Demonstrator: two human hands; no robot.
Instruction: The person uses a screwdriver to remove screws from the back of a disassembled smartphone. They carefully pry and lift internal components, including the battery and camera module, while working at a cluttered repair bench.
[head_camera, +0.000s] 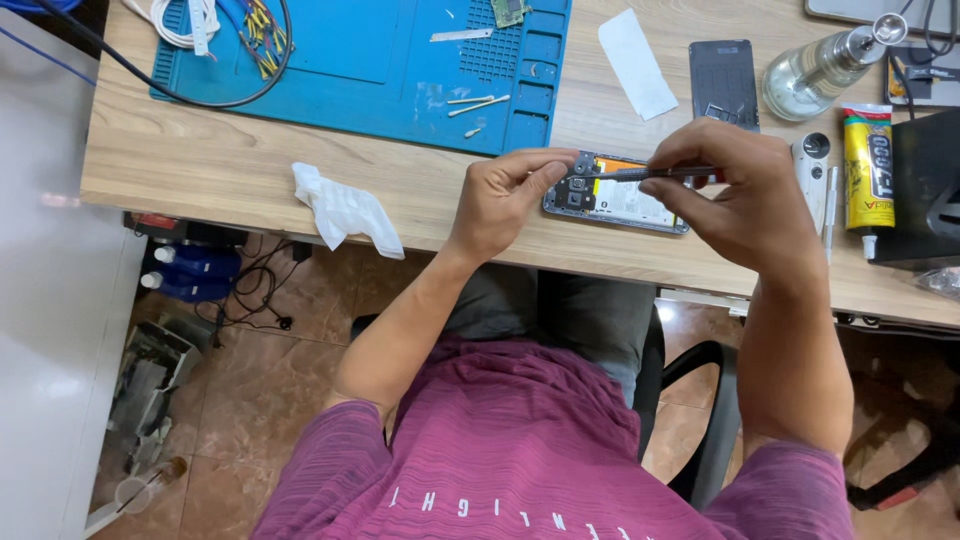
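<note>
My left hand (505, 200) rests on the table (230, 165), fingers together on the left end of the opened phone (615, 195), pinning it near the front edge. My right hand (735, 190) has its grip clamped on a slim metal tool (655, 173), the tip lying over the exposed upper boards beside the pale battery.

Risks noted. The tip sits close to small parts and the battery; a slip, caused by too much side pressure or a loose left hold, could scratch a board or puncture the cell. The phone lies near the table edge, so a hard push could send it toward my lap. A glass bottle (815, 72) and a yellow glue tube (866, 165) stand just right of my working wrist; a wide elbow swing could tip them.

Surface: light wood-grain top, with a blue work mat (380, 60) behind, a crumpled white tissue (345, 210) to the left, a dark back cover (722, 82) and white slip (636, 62) beyond the phone. Below: brown tiled floor (260, 400), cables and blue containers (195, 272) under the table.
</note>
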